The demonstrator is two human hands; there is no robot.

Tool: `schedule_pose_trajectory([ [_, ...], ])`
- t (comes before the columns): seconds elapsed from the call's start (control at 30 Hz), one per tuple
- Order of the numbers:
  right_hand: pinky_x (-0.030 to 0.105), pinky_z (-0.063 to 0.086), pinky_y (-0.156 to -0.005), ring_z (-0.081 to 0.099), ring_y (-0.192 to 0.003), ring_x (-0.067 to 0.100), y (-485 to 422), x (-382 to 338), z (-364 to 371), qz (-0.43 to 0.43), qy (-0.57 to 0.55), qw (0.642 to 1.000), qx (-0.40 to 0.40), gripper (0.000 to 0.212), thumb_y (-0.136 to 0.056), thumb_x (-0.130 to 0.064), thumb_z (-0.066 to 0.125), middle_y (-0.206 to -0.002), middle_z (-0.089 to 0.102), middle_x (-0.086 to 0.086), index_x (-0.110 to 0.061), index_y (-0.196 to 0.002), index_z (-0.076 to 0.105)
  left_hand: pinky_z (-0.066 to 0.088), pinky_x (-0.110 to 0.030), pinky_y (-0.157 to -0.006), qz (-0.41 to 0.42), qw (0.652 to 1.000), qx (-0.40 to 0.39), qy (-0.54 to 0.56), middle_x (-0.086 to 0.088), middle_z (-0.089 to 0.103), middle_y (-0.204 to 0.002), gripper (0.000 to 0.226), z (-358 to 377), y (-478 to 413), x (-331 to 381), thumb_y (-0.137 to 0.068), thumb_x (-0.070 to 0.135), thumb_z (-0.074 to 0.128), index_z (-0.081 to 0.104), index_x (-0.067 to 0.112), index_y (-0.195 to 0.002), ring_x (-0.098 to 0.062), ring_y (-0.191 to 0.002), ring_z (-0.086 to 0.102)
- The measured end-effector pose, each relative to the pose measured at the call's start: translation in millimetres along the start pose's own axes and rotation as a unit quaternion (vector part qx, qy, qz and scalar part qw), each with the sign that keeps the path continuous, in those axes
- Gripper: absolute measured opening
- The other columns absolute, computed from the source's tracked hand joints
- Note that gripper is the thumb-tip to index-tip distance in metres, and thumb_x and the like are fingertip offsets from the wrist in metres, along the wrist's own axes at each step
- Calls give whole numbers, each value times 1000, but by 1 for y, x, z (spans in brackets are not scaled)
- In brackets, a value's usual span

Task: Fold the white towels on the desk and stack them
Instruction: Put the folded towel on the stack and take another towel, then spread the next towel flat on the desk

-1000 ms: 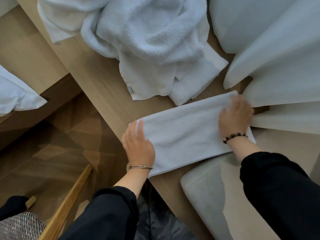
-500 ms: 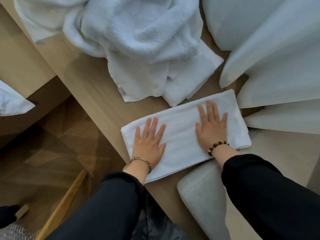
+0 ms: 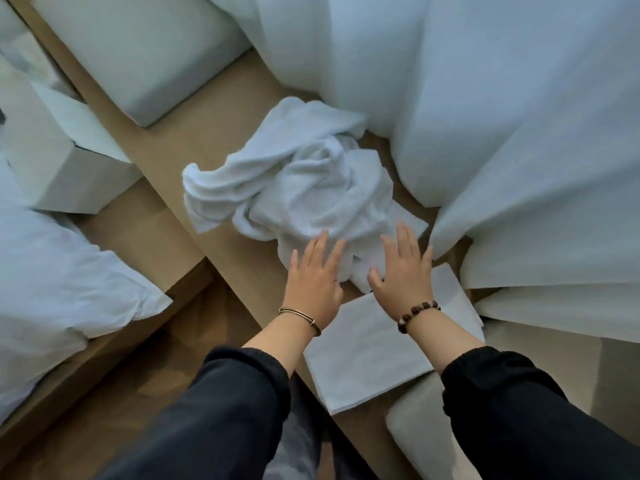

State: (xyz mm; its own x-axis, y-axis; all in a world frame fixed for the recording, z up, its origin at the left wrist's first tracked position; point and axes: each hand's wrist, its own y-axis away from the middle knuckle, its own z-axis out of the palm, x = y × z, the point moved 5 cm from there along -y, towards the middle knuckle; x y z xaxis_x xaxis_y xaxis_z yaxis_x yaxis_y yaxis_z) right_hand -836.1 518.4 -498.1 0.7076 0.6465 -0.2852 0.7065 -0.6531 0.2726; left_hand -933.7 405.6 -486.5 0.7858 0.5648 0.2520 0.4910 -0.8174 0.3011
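Since 0.5 s ago, both hands are lifted off the folded towel [image 3: 367, 355], where they were pressed flat, and are carried forward toward the heap.

Nearest: the folded towel is laid flat at the near edge of the desk [image 3: 194, 140], partly hidden under the wrists, with one corner past the edge.

Left hand [image 3: 313, 282]: fingers are held straight and spread, and nothing is held. Its fingertips are placed over the near hem of the heap [image 3: 304, 188]. Right hand [image 3: 403, 271]: the same, spread wide over the heap's near lobe. Actual contact cannot be confirmed for either hand.

Further out: the heap of unfolded towels is bunched mid-desk, touching the curtain [image 3: 502, 116] on its right.

Handling, as judged: terry is expected to be soft, limp, light, not fragile and not slippery. No shape is kept when it is lifted, and layers may be dragged along together. A hem or corner at the near edge is best pinched, so that one towel is pulled free before it is spread.
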Motion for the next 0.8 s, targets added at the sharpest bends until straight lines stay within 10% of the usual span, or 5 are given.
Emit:
schedule_pose_trajectory([
  [0.4, 57, 8, -115, -6, -145, 24, -118, -99, -25, 17, -36, 998, 38, 84, -83, -38, 59, -159, -8, 7, -27, -151, 10, 12, -59, -111, -100, 992, 1, -72, -1, 7, -158, 75, -75, -161, -150, -90, 22, 49, 4, 27, -150, -24, -145, -1],
  [0.5, 61, 0, -111, -15, -144, 27, -153, -127, 0, 3, 40, 998, -42, 88, -83, -49, 57, -158, -17, 5, -36, -150, 1, 23, -54, -107, -101, 992, -51, -60, 0, 48, -133, 40, -74, -185, -187, -89, 15, 46, 47, 21, -128, -23, -136, 28],
  [0.57, 62, 0, -110, -19, -143, 29, -162, -126, 23, 40, 58, 991, -115, 91, -82, -55, 55, -157, -21, 3, -38, -149, -5, 34, -40, -94, -90, 995, -24, 27, -8, 59, -110, 19, -76, -190, -202, -87, 8, 45, 59, 10, -100, -29, -118, 46],
  [0.8, 50, 4, -117, -10, -146, 24, -162, -120, 21, 87, -12, 989, -118, 105, -79, -56, 62, -159, -14, 2, -28, -150, -10, 38, -18, -84, 12, 946, 69, 316, -6, 63, -120, 40, -127, -180, -184, -91, 9, 51, 53, 10, -130, -24, -110, 56],
])
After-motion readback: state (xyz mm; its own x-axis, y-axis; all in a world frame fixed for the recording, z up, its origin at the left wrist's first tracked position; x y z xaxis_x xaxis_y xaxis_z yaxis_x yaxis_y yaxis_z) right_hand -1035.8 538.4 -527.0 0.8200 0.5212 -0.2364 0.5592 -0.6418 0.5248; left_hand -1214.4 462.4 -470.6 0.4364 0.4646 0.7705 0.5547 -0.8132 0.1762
